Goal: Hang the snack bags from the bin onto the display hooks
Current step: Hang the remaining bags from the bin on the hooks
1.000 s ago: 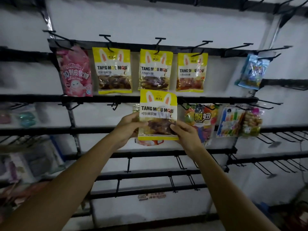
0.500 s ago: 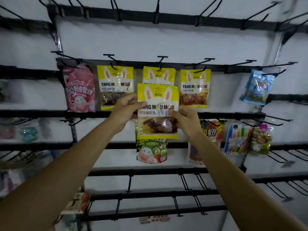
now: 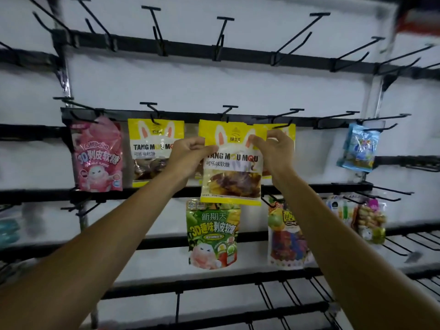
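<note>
Head camera view of a wall rack of black rails and wire hooks, with my two bare arms reaching up into it. The left hand (image 3: 188,153) and right hand (image 3: 273,148) are apart, each pinching an upper corner of one yellow snack bag (image 3: 232,177) between thumb and curled fingers.

What has changed: a second ago I held this bag lower, by its sides, hanging below the row of yellow bags. Half a second ago it had risen to overlap that row. Now its top edge sits just under the centre hook (image 3: 228,110), and my grip has moved from the bag's sides to its top corners. The bag already hanging on that hook is covered from view.

Either side of it on that rail hang a pink bag (image 3: 97,156), a second yellow bag (image 3: 152,148) and, behind my right hand, a third yellow bag (image 3: 285,129). A blue bag (image 3: 359,148) hangs far right. A green bag (image 3: 213,234) hangs on the rail below, just under the one I hold. The bin is out of view.

For the task, I judge the lift is done and the threading step is in hand. The bag's hang hole must meet the hook tip. I cannot tell whether the hole is on the hook yet. The bag's weight looks to be in my hands, so I should not let go before it catches.
</note>
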Motion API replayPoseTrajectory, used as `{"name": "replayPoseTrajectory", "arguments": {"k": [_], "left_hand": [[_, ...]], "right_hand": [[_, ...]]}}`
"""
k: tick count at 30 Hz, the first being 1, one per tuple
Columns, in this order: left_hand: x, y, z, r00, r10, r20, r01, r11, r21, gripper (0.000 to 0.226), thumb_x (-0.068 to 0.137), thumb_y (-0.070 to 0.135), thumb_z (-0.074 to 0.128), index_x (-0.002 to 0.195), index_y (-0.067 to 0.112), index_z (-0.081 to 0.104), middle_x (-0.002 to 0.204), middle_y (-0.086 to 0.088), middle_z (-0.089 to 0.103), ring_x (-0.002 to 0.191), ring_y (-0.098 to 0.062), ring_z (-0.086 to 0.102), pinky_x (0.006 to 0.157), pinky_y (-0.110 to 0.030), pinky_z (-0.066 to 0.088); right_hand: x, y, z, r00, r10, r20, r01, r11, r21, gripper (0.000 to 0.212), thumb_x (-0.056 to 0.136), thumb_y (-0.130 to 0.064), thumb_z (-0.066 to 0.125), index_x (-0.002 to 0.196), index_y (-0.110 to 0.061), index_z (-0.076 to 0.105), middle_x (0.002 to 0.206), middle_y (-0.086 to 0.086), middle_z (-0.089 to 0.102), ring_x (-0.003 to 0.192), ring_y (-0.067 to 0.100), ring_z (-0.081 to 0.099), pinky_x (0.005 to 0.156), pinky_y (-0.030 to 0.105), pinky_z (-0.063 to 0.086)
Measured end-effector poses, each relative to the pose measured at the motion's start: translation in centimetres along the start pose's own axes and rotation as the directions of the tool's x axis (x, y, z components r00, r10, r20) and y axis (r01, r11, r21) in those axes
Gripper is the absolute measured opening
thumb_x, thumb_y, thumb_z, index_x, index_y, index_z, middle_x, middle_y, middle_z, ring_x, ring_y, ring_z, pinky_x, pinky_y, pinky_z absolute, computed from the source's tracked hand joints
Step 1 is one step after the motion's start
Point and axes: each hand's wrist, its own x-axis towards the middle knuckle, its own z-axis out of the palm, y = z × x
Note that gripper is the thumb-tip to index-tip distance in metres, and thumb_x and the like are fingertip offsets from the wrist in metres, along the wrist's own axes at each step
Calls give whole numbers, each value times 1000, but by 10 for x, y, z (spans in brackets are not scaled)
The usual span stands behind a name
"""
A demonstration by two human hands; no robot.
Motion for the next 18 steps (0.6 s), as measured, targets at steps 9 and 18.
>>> {"name": "replayPoseTrajectory", "arguments": {"k": [9, 18], "left_hand": [[32, 18, 0, 982, 172, -84, -170, 985, 34, 27, 87, 28, 71, 70, 9, 64, 63, -1, 62, 63, -17, 59, 66, -33, 47], [60, 9, 4, 957, 270, -107, -253, 955, 154, 18, 88, 24, 70, 74, 13, 65, 65, 7, 69, 63, -8, 63, 67, -28, 49]], "right_hand": [[35, 3, 22, 988, -150, 30, 148, 986, 75, 38, 86, -30, 75, 70, -18, 41, 51, -4, 33, 47, 12, 20, 45, 25, 18], [67, 15, 32, 968, -233, 89, 226, 970, 86, 42, 85, -27, 76, 70, -15, 39, 66, 12, 34, 56, 14, 28, 51, 26, 27]]}}
